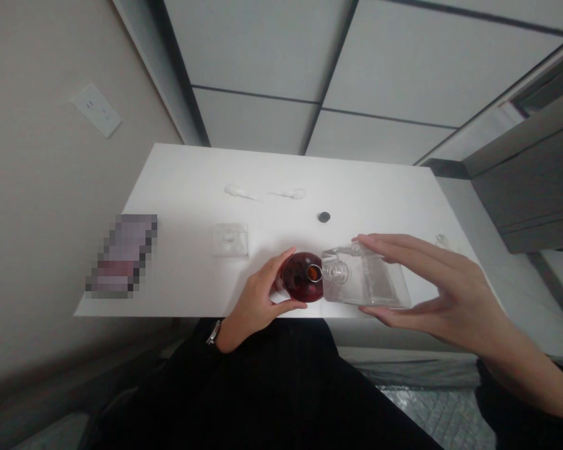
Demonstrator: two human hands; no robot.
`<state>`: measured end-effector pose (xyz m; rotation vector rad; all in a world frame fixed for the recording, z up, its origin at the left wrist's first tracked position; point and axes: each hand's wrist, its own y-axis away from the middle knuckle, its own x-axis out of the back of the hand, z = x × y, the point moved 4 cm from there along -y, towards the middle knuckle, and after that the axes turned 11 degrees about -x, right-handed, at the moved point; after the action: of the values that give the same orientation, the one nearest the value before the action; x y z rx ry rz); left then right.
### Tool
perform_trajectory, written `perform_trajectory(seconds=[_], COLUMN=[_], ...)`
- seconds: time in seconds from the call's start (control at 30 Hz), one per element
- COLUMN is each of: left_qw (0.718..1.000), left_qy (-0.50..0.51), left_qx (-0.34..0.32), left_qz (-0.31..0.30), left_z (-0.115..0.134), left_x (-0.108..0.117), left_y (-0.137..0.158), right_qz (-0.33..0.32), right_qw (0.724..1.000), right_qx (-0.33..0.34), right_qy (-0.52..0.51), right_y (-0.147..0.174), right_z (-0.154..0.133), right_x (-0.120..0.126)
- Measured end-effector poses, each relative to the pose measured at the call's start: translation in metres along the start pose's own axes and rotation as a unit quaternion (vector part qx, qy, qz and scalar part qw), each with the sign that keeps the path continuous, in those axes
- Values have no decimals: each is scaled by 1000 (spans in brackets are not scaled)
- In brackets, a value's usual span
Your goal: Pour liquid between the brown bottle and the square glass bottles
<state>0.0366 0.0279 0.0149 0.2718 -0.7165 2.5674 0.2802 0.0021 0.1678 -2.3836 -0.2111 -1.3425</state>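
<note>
Head | white table (187,172), pale panels (253,50) beyond, wall outlet (96,110) | left hand (257,297) grasping red-brown bottle (294,277); right hand (455,290) grasping clear container (380,284)

Has a bottle (298,287) near the front of the desk (178,262), just left of a vessel (349,290); has a disc (324,217) behind them; has two droppers (237,191) (299,194) farther back.

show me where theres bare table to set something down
Bare patches: left, between the pixelated item and the clear block; back right, behind the right hand and right of the dark disc. Crowded: front middle, where the left hand holds the red bottle beside the right hand's clear vessel.
</note>
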Motion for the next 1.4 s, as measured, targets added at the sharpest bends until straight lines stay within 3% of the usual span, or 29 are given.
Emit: perform_trajectory(seconds=[0.87, 1.4], left_qw=[1000, 1000], left_qy=[13, 15], left_qx=[-9, 3], left_qz=[-4, -6], left_z=[2, 1], left_x=[1, 1], left_y=[-1, -1], right_qz=[-27, -14], right_qw=[998, 991], right_qx=[19, 66], right_qy=[51, 113], right_y=[-9, -11], right_z=[-8, -16], right_x=[9, 12])
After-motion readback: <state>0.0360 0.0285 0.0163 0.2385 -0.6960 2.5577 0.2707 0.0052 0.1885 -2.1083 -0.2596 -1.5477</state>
